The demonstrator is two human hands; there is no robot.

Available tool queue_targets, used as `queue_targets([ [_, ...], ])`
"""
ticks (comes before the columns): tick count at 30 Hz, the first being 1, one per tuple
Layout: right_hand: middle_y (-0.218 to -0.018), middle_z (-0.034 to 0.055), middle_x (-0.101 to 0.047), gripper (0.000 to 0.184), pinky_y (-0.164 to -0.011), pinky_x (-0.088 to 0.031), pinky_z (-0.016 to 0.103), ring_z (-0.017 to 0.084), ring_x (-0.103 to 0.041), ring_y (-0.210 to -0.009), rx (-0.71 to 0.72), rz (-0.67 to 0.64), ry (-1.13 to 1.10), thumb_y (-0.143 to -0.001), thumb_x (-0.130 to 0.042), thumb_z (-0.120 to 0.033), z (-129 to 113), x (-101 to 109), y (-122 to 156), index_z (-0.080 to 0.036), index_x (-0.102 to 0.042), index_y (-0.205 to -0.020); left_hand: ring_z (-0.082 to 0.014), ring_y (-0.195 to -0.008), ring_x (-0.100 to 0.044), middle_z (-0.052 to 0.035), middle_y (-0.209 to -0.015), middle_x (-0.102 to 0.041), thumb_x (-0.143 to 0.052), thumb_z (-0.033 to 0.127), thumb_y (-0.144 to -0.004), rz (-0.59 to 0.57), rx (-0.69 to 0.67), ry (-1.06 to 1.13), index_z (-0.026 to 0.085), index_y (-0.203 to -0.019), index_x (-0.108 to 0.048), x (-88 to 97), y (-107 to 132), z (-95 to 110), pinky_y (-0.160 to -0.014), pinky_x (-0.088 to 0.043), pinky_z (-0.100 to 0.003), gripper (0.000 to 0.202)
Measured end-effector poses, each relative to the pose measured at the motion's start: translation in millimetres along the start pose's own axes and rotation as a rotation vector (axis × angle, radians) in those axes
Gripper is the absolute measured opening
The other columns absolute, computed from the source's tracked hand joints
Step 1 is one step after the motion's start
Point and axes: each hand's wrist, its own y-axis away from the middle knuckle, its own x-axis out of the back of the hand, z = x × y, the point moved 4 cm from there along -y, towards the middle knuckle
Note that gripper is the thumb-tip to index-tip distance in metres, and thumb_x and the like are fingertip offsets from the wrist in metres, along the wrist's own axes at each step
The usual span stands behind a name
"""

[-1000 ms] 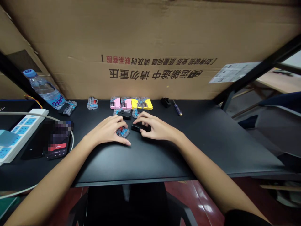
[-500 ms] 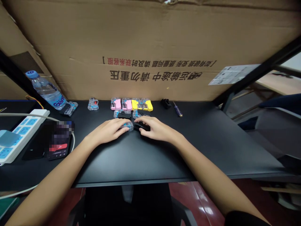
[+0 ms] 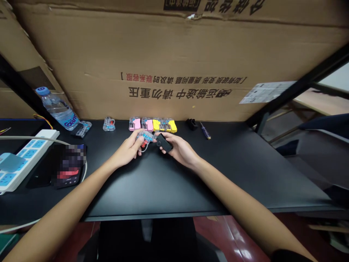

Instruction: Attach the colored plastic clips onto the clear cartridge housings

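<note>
My left hand [image 3: 127,148] is closed around a clear plastic toy-like casing [image 3: 147,137] with blue and red parts inside, a pale loop showing at its lower side. To the right, my right hand [image 3: 184,149] grips a black plastic piece [image 3: 165,143] with a round knob on it. The two held pieces are close together above the table; whether they touch I cannot tell. Just behind my hands is a row of clear casings, two with pink gun-shaped parts [image 3: 136,124] and two with yellow parts [image 3: 171,126].
On the left are a water bottle [image 3: 58,109], a clear and black casing [image 3: 81,128], a power strip [image 3: 29,154] and a phone [image 3: 71,169]. Another clear casing [image 3: 109,124] stands at the back. A black part [image 3: 191,124] and a screwdriver [image 3: 205,131] lie right of the row, before a cardboard wall [image 3: 174,47].
Both hands have lifted off the tabletop, raising the clear casing and the black piece. The casing is turned so its red part shows. My view has tipped up slightly.
</note>
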Motion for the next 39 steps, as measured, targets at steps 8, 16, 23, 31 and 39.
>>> queue_targets([
  [8, -0.093, 0.0046, -0.074, 0.029, -0.054, -0.043, 0.026, 0.012, -0.053, -0.064, -0.075, -0.027, -0.104, -0.084, -0.083, -0.040, -3, -9, 6, -0.020, -0.073, -0.102, -0.0161, -0.081, -0.071, -0.0121, -0.120, -0.069, -0.055, 0.045, -0.108, -0.108, -0.014, 0.206, 0.024, -0.162, -0.033, -10.5, 0, 2, -0.065, -0.058, -0.029, 0.062],
  [16, -0.079, 0.0021, -0.075, 0.043, -0.037, -0.032, 0.023, 0.009, -0.049, -0.042, -0.019, -0.113, 0.092, -0.102, -0.061, -0.063, 2, -23, 10, -0.021, -0.061, -0.106, -0.0144, -0.067, -0.069, -0.0044, -0.097, -0.067, -0.065, 0.051, -0.102, -0.081, 0.015, 0.216, 0.023, -0.161, -0.034, -12.9, 1, 0, -0.049, -0.050, -0.023, 0.072],
  [23, -0.058, -0.0103, -0.051, 0.038, -0.033, -0.019, 0.017, 0.006, -0.028, -0.035, -0.050, -0.080, 0.095, -0.104, -0.057, -0.062, 6, -31, 14, -0.024, -0.055, -0.109, -0.0117, -0.057, -0.067, 0.0016, -0.086, -0.063, -0.067, 0.053, -0.101, -0.093, 0.029, 0.320, 0.023, -0.161, -0.033, -15.1, 4, 12, -0.042, -0.045, -0.019, 0.075],
  [31, -0.061, -0.0093, -0.048, 0.040, -0.034, -0.021, 0.018, 0.006, -0.029, -0.039, 0.024, -0.029, 0.127, -0.103, -0.059, -0.063, 0, -31, 16, -0.023, -0.057, -0.104, -0.0089, -0.045, -0.057, 0.0039, -0.075, -0.064, -0.057, 0.059, -0.106, -0.176, 0.097, 0.240, 0.021, -0.160, -0.031, -25.2, 9, 6, -0.042, -0.042, -0.018, 0.071],
  [39, -0.061, -0.0082, -0.049, 0.038, -0.036, -0.019, 0.017, 0.006, -0.028, -0.040, -0.087, -0.094, 0.106, -0.103, -0.057, -0.060, 8, -31, 16, -0.022, -0.056, -0.102, -0.0098, -0.046, -0.058, 0.0055, -0.071, -0.065, -0.055, 0.046, -0.108, -0.082, -0.017, -0.108, 0.022, -0.169, -0.027, -16.5, 15, 19, -0.052, -0.050, -0.021, 0.072],
])
